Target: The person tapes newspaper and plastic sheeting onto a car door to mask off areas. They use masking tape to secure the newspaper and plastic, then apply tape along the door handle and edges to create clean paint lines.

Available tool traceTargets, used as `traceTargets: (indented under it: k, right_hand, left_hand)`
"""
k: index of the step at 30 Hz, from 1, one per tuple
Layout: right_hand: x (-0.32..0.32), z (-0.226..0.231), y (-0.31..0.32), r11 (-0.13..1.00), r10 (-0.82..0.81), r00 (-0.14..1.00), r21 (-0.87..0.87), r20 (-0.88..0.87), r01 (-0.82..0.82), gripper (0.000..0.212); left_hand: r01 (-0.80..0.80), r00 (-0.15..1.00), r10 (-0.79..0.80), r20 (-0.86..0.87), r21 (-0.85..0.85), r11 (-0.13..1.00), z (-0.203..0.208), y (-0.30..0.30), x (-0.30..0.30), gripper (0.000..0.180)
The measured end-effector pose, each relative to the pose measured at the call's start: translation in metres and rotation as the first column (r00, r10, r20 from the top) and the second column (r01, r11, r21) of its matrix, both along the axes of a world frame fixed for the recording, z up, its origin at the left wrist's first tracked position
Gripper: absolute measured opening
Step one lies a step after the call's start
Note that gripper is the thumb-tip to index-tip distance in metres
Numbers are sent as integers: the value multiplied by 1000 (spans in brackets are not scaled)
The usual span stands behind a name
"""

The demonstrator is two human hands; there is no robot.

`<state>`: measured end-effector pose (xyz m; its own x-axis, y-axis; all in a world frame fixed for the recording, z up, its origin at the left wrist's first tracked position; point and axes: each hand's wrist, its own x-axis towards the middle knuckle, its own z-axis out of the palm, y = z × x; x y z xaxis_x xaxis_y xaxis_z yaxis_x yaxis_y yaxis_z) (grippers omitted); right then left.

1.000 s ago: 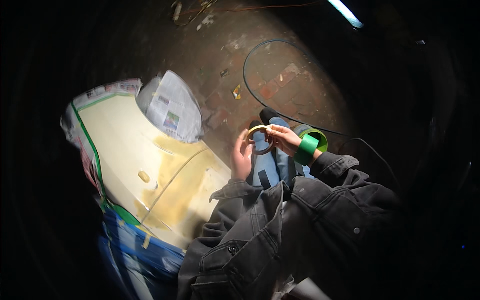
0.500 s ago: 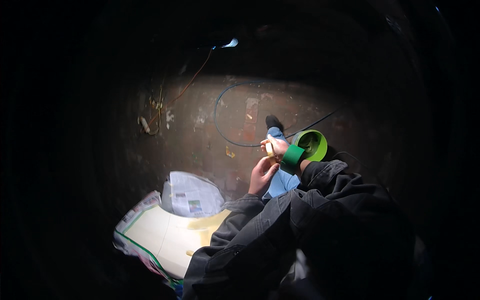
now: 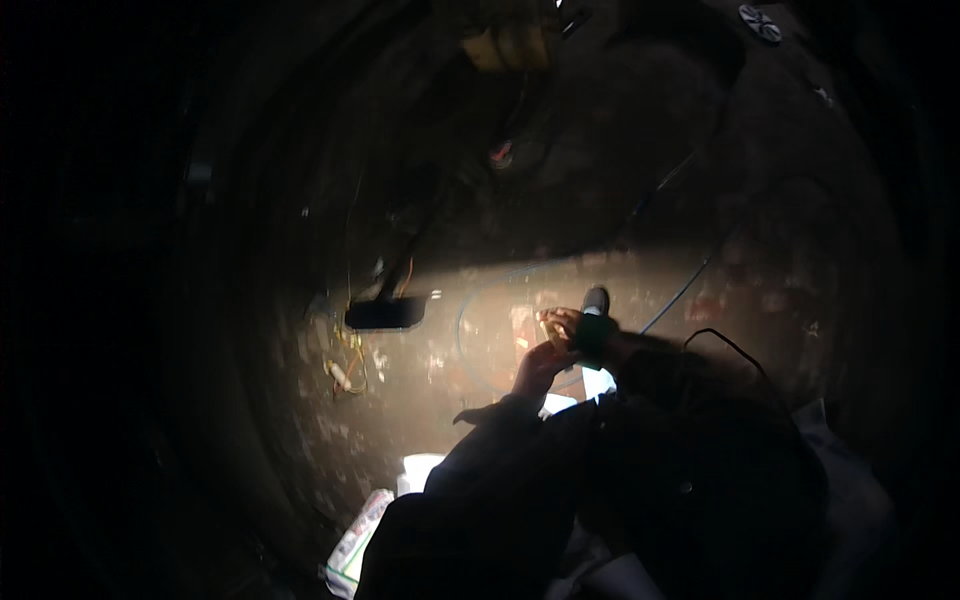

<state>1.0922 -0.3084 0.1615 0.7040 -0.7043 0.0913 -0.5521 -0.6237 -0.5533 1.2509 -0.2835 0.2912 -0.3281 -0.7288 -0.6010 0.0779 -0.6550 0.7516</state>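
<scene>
My hands meet in front of me in dim light. My left hand (image 3: 538, 370) is closed, its fingertips against a small yellow piece (image 3: 556, 334) whose kind is too dark to make out. From above, my right hand (image 3: 562, 320) holds the same piece, fingers bent round it. A wide green band (image 3: 597, 338) circles my right wrist. Below the hands are my blue-clad leg (image 3: 598, 382) and dark shoe (image 3: 596, 300). At the lower left, a white panel (image 3: 420, 468) shows partly beside a paper-covered edge (image 3: 358, 535); my dark sleeve hides the rest.
A dark flat rectangular object on a stem (image 3: 385, 314) stands left. Near it, thin cords lie with a white piece (image 3: 339, 375). A blue hose (image 3: 680, 292) curves over the stained floor, and a black cable (image 3: 730, 343) lies right. A spoked wheel (image 3: 760, 23) is far right.
The view has swung up and away, so the panel has slid down and mostly out of sight. Light on my hands has dimmed. The lime-green container no longer shows; my hands stay together.
</scene>
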Motion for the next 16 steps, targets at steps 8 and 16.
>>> traceTargets:
  k: [8,16]
  right_hand:
    - [-47,89,-163,384,-509,662,833,550,-398,47]
    - [-125,169,-353,740,-326,936,651,130,167,34]
  left_hand:
    - [130,959,-122,255,-16,991,44,-165,-38,26]
    - [43,890,-48,453,22,999,9,-372,-14,41]
